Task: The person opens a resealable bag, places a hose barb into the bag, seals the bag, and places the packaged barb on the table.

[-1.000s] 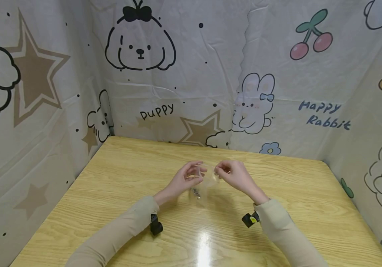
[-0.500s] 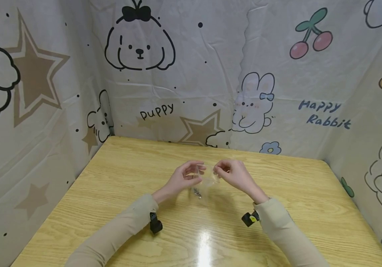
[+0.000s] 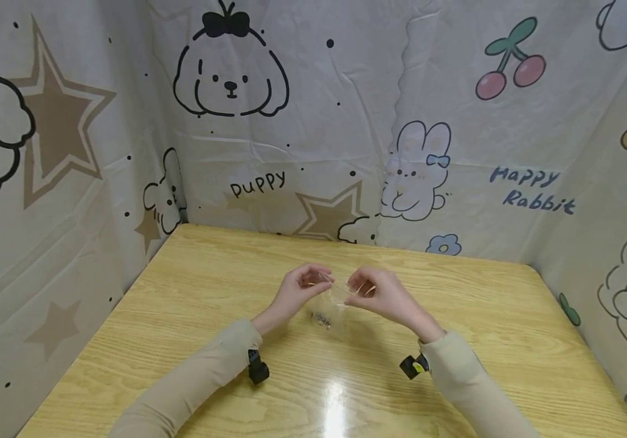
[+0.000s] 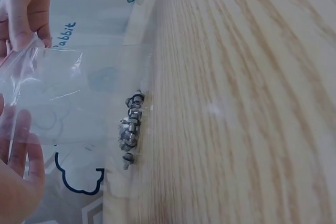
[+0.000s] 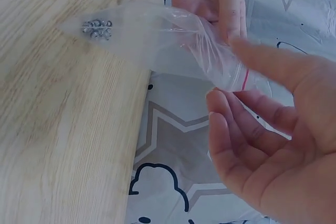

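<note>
A clear zip bag [image 3: 335, 304] with a red seal line hangs between my two hands, just above the table. Small metal screws or similar hardware [image 4: 131, 127] lie bunched in its bottom, also visible in the right wrist view as a shiny cluster [image 5: 98, 29]. My left hand [image 3: 303, 289] pinches one side of the bag's mouth with thumb and fingertips. At the other side, my right hand [image 3: 387, 297] holds the edge near the red line, its thumb apart from the lower fingers in the head view. Glare and clear film hide the exact contact.
The wood-grain table [image 3: 209, 377] spreads out all round the hands. Its back edge meets a printed cloth backdrop [image 3: 313, 121], which also covers both sides. A small black wrist camera [image 3: 257, 368] sits on the left wrist, another camera [image 3: 413, 366] on the right.
My right hand has shifted slightly down, and its thumb and fingers have spread along the bag's edge. My left thumb and fingertips have drawn together at the mouth.
</note>
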Motion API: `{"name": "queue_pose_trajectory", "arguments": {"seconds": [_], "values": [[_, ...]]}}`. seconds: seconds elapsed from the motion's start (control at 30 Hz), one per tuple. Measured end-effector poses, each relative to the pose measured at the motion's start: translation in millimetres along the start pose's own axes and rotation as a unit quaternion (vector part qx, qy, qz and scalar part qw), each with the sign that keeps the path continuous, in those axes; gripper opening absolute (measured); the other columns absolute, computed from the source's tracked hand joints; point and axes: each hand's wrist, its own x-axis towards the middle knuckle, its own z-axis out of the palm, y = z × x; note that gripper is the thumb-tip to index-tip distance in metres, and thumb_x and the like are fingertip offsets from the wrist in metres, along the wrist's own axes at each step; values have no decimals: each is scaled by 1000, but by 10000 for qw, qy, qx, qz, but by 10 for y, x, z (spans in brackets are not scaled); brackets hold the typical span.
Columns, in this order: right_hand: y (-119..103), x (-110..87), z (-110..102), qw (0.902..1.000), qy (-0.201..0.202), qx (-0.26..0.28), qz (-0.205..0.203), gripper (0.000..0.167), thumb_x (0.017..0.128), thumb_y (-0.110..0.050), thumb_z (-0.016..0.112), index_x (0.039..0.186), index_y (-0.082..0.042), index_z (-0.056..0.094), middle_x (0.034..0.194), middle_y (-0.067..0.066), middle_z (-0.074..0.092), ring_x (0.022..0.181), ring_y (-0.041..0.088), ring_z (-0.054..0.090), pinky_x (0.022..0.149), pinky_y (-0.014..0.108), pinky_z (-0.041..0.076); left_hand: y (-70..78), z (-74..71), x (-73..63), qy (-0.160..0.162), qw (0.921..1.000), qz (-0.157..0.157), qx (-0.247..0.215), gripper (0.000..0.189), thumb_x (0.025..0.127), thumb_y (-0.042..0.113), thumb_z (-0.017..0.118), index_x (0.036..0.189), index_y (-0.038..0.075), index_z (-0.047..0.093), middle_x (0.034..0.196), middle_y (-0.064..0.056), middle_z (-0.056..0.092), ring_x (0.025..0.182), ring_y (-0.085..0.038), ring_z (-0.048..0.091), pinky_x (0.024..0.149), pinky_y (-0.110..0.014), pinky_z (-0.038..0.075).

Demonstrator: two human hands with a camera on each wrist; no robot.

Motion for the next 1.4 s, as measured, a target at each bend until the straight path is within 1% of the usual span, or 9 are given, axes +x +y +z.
{"name": "queue_pose_trajectory", "arguments": {"seconds": [0.17,0.33,0.47,0.63,0.77,0.93,1.1,1.2,1.4], "values": [[33,-24,0,9997,136,-174,-92,9,91,-9,70,98,-3,69,88,8,72,78,10,65,69,19,56,7,-1,1,48,9998,-140,-94,25,94,10,67,116,0,65,115,-25,69,88,-3,67,88,-33,59],[36,-47,-25,9989,438,-183,10,8,94,-13,67,97,-8,73,89,6,74,78,9,65,66,20,56,10,-25,0,56,9995,-211,-241,20,95,13,66,109,-1,68,107,-17,73,87,-9,69,93,-51,56],[36,-68,-38,9978,641,-88,145,9,94,-17,68,97,-11,73,89,5,74,75,8,64,66,20,56,19,-47,-9,48,9991,-210,-367,22,96,14,64,109,-3,67,102,-8,75,87,-9,70,92,-43,58],[86,-87,-15,9956,871,191,302,12,95,-24,68,95,-13,73,89,7,74,73,12,64,66,20,56,21,-65,-23,103,9985,-294,-449,25,98,15,61,111,-5,67,107,-18,74,87,-3,70,88,-28,59],[190,-108,29,9920,1106,434,435,15,96,-25,66,98,-11,74,93,11,75,77,10,64,68,20,55,33,-65,-42,233,9981,-333,-457,25,98,12,61,112,-8,67,105,-18,75,85,-1,70,87,-30,60],[294,-137,70,9816,1343,1029,884,18,95,-29,68,100,-12,73,97,14,74,80,10,65,69,22,54,34,-71,-50,412,9970,-387,-521,24,96,15,65,110,-4,69,98,-1,76,84,-5,71,87,-33,60],[334,-146,87,9712,1413,1511,1181,22,95,-28,67,103,-9,73,98,16,72,80,13,65,73,27,57,43,-71,-43,477,9958,-366,-691,24,96,12,65,112,-6,67,94,5,74,82,-5,70,85,-32,61],[339,-143,91,9687,1479,1579,1219,23,96,-25,66,105,-6,72,98,14,72,79,10,64,73,25,57,55,-67,-40,523,9957,-390,-652,23,96,11,64,111,-6,66,95,2,74,80,-4,70,86,-35,61],[334,-122,114,9677,1686,1447,1190,22,97,-24,65,101,-3,72,91,12,70,75,4,60,66,21,51,72,-46,-25,614,9967,-387,-375,22,96,12,64,108,-6,67,101,-20,73,80,-3,70,90,-44,59]]}}
